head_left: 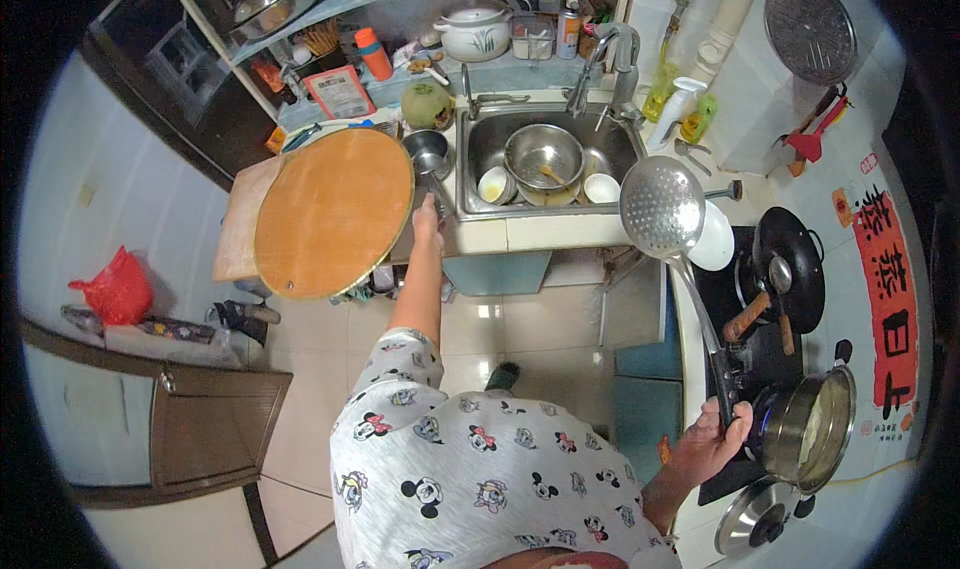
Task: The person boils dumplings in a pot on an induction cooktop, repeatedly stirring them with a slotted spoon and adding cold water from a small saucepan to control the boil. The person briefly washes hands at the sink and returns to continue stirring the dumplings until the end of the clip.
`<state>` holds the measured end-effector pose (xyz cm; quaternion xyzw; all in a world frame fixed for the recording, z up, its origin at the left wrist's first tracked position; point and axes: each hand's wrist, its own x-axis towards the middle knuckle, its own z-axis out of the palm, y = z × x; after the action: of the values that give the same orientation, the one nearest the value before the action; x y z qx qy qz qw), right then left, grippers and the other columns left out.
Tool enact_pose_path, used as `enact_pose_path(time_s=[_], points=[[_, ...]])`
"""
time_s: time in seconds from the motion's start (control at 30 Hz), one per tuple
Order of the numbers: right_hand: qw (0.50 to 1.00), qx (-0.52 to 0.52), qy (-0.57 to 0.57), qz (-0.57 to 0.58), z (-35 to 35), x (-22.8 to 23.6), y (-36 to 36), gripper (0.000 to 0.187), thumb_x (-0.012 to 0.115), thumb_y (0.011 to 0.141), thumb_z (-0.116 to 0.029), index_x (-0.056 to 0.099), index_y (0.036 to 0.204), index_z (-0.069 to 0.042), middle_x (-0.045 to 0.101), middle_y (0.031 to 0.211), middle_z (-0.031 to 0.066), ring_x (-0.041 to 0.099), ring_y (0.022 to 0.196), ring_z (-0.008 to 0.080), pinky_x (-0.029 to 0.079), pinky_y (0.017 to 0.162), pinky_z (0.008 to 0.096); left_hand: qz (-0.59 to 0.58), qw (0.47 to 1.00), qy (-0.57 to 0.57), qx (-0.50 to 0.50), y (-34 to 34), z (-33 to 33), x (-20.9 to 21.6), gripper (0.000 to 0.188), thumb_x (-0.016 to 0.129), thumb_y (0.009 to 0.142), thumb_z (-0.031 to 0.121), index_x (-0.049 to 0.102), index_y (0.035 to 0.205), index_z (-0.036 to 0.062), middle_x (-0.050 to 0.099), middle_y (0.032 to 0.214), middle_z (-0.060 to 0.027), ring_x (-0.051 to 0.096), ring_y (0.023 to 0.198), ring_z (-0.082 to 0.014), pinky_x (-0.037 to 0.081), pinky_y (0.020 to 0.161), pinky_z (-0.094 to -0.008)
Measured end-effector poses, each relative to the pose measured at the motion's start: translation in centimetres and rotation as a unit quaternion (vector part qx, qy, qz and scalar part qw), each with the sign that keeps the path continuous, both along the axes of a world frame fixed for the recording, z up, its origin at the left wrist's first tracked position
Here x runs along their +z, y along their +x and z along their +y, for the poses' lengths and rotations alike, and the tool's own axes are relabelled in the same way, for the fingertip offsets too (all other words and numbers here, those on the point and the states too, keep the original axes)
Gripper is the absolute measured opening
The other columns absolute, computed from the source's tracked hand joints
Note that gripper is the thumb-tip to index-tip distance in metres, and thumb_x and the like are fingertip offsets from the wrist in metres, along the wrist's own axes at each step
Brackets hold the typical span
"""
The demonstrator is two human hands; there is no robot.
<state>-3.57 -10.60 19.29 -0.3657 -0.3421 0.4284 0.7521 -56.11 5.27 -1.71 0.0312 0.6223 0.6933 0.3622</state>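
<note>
My right hand (702,451), at the lower right, is closed around the black handle of a metal skimmer (662,205). The skimmer's round perforated head is raised, overlapping the counter corner right of the sink. My left arm reaches forward, and my left hand (429,221) is closed at the handle of a deep metal ladle (428,153); the fingers are partly hidden. Beside that hand is a large round orange-brown board (335,214). To the right of my right hand stands a steel pot (808,427) with pale contents.
Ahead is a steel sink (470,174) holding a metal basin (543,157) and small bowls. A black wok (790,269) with a ladle sits on the stove at right. A pot lid (757,517) lies nearer. A green coconut-like fruit (426,105) rests behind the board.
</note>
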Motion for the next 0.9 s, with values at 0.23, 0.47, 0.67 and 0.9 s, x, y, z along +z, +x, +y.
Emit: enact_pose_path(time_s=[0.23, 0.47, 0.67, 0.9], points=[[0.999, 0.0, 0.037, 0.018, -1.1, 1.2, -3.3, 0.022, 0.049, 0.092, -0.023, 0.044, 0.101, -0.004, 0.06, 0.077, 0.0173, 0.054, 0.057, 0.0127, 0.044, 0.05, 0.0199, -0.084, 0.981, 0.134, -0.113, -1.0, 4.1, -1.9, 0.02, 0.05, 0.093, 0.025, 0.047, 0.079, 0.0118, 0.045, 0.063, 0.0014, 0.043, 0.05, -0.0116, 0.037, 0.044, -0.0257], [0.99, -0.126, -0.008, 0.064, -1.1, 3.7, -7.0, 0.025, 0.054, 0.088, -0.025, 0.048, 0.103, -0.006, 0.062, 0.08, 0.0169, 0.063, 0.068, 0.0207, 0.051, 0.05, 0.0251, -0.041, 0.965, 0.05, -0.255, 1.3, 3.8, 1.6, 0.025, 0.053, 0.091, 0.03, 0.054, 0.103, 0.0082, 0.05, 0.075, 0.0018, 0.045, 0.061, -0.0091, 0.039, 0.055, -0.0258], [0.979, -0.186, 0.085, 0.019, -3.3, 4.9, -2.3, 0.027, 0.048, 0.093, -0.029, 0.047, 0.104, -0.004, 0.062, 0.083, 0.0199, 0.063, 0.062, 0.023, 0.048, 0.049, 0.0259, -0.016, 0.922, 0.096, -0.374, 8.3, 1.7, 11.1, 0.016, 0.048, 0.095, 0.021, 0.049, 0.092, 0.0063, 0.042, 0.06, 0.0041, 0.035, 0.041, -0.0041, 0.029, 0.036, -0.0181], [0.933, -0.348, 0.088, -0.016, -8.0, 4.9, 9.0, 0.026, 0.048, 0.092, -0.026, 0.046, 0.105, -0.004, 0.062, 0.084, 0.0197, 0.062, 0.063, 0.0241, 0.047, 0.052, 0.0283, 0.045, 0.828, 0.123, -0.546, 23.5, -1.4, 21.7, 0.02, 0.05, 0.094, 0.021, 0.049, 0.098, 0.0023, 0.046, 0.063, 0.0017, 0.038, 0.04, -0.0034, 0.03, 0.033, -0.0165]])
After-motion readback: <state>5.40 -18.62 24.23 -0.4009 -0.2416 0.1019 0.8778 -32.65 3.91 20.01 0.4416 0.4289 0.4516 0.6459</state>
